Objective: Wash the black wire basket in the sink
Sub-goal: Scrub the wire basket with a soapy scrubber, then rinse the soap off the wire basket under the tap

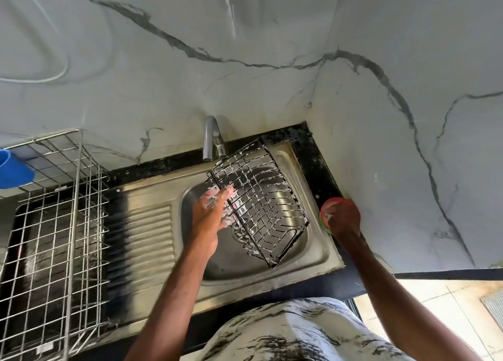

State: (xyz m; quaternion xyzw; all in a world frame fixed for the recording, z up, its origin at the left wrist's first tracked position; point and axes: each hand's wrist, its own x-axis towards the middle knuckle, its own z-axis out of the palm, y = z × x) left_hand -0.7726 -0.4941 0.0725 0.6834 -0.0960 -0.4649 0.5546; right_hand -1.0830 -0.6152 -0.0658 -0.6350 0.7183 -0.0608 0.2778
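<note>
The black wire basket (262, 205) stands tilted in the steel sink (321, 249), its wires streaked with white foam. My left hand (213, 211), soapy, grips the basket's left rim and holds it up. My right hand (344, 218) is off to the right on the black counter, fingers down in a small round red-and-green tub (326, 208); what the fingers hold is hidden. The grey tap (211, 137) rises behind the basket's top edge, and no water shows.
A tall silver wire rack (54, 224) stands on the counter at the left, with a blue plastic item (13, 171) on its top shelf. The sink's ribbed drainboard (147, 232) lies between rack and bowl. Marble-patterned walls close in behind and to the right.
</note>
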